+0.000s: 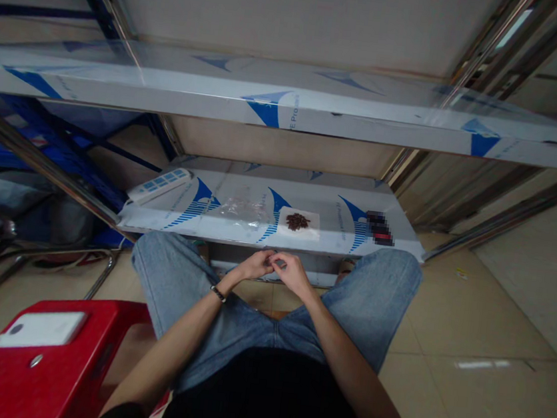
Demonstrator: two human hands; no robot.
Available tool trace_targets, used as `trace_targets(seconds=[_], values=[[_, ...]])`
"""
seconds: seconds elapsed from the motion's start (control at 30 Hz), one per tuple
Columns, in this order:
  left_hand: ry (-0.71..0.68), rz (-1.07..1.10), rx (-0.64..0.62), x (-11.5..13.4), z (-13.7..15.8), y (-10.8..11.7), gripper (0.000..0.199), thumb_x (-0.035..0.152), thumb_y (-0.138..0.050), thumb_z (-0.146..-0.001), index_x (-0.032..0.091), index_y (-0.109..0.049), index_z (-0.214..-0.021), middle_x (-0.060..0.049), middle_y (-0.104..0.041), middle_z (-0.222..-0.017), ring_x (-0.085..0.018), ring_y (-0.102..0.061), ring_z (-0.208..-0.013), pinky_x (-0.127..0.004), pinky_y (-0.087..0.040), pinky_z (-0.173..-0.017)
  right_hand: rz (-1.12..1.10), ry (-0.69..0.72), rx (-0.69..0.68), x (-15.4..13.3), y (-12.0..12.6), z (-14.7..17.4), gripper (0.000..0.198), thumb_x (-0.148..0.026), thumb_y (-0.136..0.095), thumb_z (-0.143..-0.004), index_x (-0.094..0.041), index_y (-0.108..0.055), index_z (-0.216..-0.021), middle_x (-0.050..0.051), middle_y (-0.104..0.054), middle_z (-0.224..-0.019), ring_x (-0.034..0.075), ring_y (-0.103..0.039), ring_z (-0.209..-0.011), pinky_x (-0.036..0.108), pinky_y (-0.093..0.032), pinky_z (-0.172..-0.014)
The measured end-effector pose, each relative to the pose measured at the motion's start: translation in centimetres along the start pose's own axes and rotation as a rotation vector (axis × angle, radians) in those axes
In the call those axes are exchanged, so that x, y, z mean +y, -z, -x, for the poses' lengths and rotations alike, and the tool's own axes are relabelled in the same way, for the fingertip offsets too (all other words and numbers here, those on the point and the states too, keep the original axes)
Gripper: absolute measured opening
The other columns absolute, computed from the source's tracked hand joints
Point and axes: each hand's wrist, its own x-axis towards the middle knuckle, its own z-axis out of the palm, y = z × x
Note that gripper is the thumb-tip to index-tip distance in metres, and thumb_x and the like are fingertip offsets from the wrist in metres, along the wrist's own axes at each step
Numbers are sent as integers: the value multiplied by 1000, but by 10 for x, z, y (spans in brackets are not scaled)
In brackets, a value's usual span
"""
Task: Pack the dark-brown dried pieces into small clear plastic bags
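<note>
Between the knees, my left hand and my right hand meet, their fingertips pinched together. Both are closed; whatever small thing may be between the fingers is too small to make out. Just beyond them, on the low shelf, lies a white square sheet bearing a heap of small dark brown pieces. To the left of the sheet is a crumpled clear plastic bag.
A white power strip lies at the shelf's left end, a blurred-out dark and red item at its right. An upper film-wrapped shelf spans above. On a red stool at lower left rests a white phone.
</note>
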Motion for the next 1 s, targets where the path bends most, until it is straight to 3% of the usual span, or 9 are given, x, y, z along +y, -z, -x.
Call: trace_targets(seconds=[0.13,0.33,0.5,0.6,0.83,1.0], values=[[12,25,-43,-2,0,-1,13,19,-62,-79,12,-65,-89,-2,-64,-81,-16,-57,-73,-25,-45,-71,-7,-2,-27,-1,-1,1,22,-12,-59,-86,-20,-77,-95,4,-78,-97,18,-72,-86,26,-57,-75],[-20,-33,-64,1,1,-1,8,22,-58,-80,15,-59,-81,0,-57,-74,-15,-52,-68,-24,-38,-64,8,-22,-161,-1,-1,1,43,2,-47,-78,-20,-78,-99,4,-79,-105,19,-72,-96,28,-52,-88],[-75,-176,-90,-1,9,-8,9,17,-56,-77,16,-61,-85,-4,-63,-82,-18,-57,-74,-26,-41,-70,103,-69,-351,-1,-7,7,32,3,-47,-74,-16,-73,-80,2,-72,-78,16,-63,-71,23,-43,-68],[-93,-227,-114,-7,10,-13,15,15,-58,-71,17,-63,-85,-6,-66,-85,-20,-60,-79,-26,-42,-71,184,-81,-419,-5,-10,11,24,0,-50,-76,-16,-67,-75,0,-65,-71,14,-56,-66,23,-37,-64],[-95,22,-275,2,6,-10,25,18,-61,-68,14,-66,-92,-6,-71,-92,-21,-62,-83,-27,-48,-77,166,-74,-432,-17,-2,12,27,1,-48,-74,-17,-68,-77,2,-67,-79,16,-58,-76,24,-39,-73],[-10,75,-324,7,14,-2,41,21,-67,-62,15,-68,-103,-5,-72,-102,-24,-64,-94,-29,-51,-85,102,-112,-444,-24,-1,14,39,-1,-45,-72,-19,-74,-91,0,-70,-83,15,-59,-76,23,-41,-72]])
